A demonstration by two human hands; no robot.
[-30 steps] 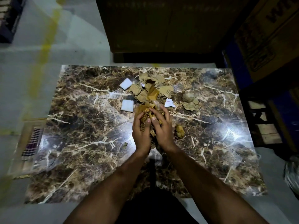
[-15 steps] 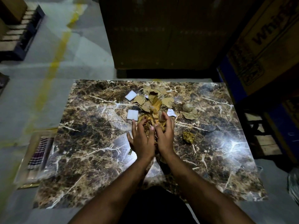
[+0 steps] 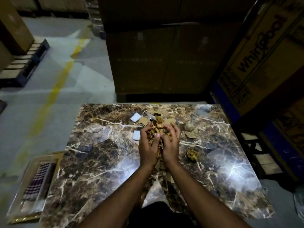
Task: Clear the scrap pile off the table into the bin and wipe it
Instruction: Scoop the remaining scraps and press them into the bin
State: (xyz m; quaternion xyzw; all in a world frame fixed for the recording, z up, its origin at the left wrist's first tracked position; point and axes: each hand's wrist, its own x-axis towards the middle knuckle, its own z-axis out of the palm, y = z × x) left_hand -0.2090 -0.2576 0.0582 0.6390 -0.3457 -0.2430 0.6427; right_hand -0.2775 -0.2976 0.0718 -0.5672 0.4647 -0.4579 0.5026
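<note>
Big brown boxes (image 3: 158, 60) stand behind the table, and one more box (image 3: 263, 51) with dark letters stands on the right. The grey floor (image 3: 54, 89) on the left has a yellow line (image 3: 54, 89) on it.

The table (image 3: 102, 162) has a shiny brown marble top with white veins. Just beside its left edge, down on the floor, lies a flat tray (image 3: 31, 186) with a checked cloth (image 3: 37, 180) in it.

Two bare arms reach over the middle of the table. The left hand (image 3: 148, 145) and the right hand (image 3: 171, 143) are cupped side by side, fingers curled, and together they hold a bunch of brown scraps (image 3: 156, 129) just above the table top. Some bits hang down between the wrists.

More scraps (image 3: 144, 120) lie on the table behind the hands. Two white squares are there too, one (image 3: 135, 117) at the far side and one (image 3: 136, 135) just left of the left hand. A torn flat piece (image 3: 191, 134) and a grey ball (image 3: 189, 127) lie to the right. A small crumpled yellow ball (image 3: 192, 155) sits near the right wrist, apart from it.
</note>
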